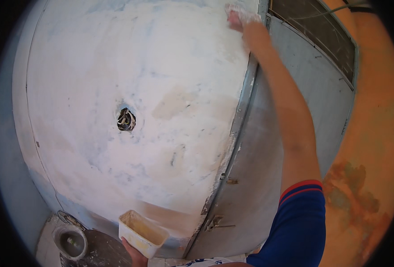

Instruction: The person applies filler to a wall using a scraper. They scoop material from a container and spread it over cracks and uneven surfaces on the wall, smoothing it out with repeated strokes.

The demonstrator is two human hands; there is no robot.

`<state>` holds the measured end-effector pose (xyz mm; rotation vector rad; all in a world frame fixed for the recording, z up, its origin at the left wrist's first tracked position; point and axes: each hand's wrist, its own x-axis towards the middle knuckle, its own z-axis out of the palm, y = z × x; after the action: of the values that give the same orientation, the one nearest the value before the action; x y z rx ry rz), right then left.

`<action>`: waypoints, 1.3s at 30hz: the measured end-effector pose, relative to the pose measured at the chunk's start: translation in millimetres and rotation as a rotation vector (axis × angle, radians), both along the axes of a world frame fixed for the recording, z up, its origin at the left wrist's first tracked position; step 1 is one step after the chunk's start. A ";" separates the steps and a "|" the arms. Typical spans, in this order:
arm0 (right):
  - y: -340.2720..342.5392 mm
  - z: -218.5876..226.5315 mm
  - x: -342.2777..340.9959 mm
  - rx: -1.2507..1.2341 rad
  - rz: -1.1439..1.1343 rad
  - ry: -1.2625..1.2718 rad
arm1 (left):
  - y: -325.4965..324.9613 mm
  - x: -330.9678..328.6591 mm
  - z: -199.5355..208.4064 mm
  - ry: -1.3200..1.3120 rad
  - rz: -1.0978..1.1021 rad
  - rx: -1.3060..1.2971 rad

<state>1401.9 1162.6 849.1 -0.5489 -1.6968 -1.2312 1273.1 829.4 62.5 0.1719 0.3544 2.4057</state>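
My left hand grips the side of a rectangular white plastic tub, tilted so that its stained, yellowish inside shows. My right arm is stretched far up, and my right hand is at the top of the patchy white wall, close beside the door frame. Its fingers are bent and whitish, and blurred. Something pale shows about them, too unclear to name. The wall has beige and bluish patches around a round hole with loose wires inside.
A grey metal door with a latch stands right of the wall, its frame edge chipped. Farther right is an orange, stained wall. A round grey bucket and a dark board are on the floor, lower left.
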 end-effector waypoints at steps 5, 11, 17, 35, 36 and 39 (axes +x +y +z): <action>-8.0 -166.8 -6.2 -0.186 0.025 -0.109 | -7.7 -9.9 -6.4 -0.055 0.007 0.110; -81.8 -211.7 41.4 -0.210 0.463 -0.138 | -20.9 -1.6 -3.4 -0.027 -0.041 0.067; -38.9 -119.7 17.8 -0.100 0.078 0.011 | -19.4 2.9 2.2 -0.048 -0.126 0.061; -164.7 -564.7 75.5 -1.676 1.516 0.919 | -47.1 7.2 -1.7 -0.060 -0.200 -0.098; -164.6 -556.4 76.3 -1.735 1.511 0.934 | -43.6 8.1 13.9 -0.065 -0.178 -0.123; -160.2 -566.4 85.0 -1.876 1.689 1.008 | -22.7 13.0 47.8 -0.027 -0.171 -0.189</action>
<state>1486.9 1002.4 282.7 -0.3006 -1.0879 1.7556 1286.1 806.7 110.3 0.0807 0.5301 2.1907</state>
